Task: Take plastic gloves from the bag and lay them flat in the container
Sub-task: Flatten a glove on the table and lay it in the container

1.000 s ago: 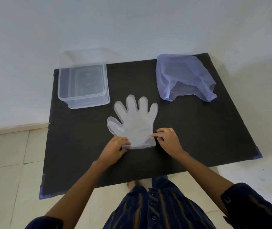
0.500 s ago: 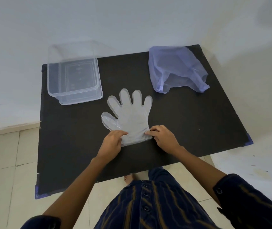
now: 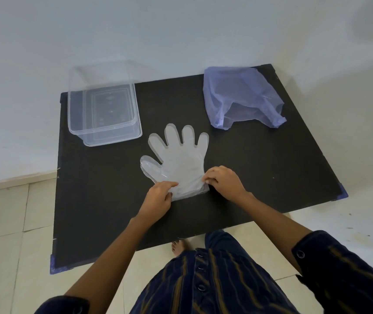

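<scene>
Hands curled, left hand (image 3: 158,198), right hand (image 3: 224,183), pinching glove (image 3: 181,162) cuff corners

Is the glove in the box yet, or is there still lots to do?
Not yet. One glove is already out of the bag and spread flat on the dark table. The left hand and right hand are pinching its cuff corners. The box looks empty, so the glove still has to go in. I cannot tell whether more gloves are in the bag.
</scene>
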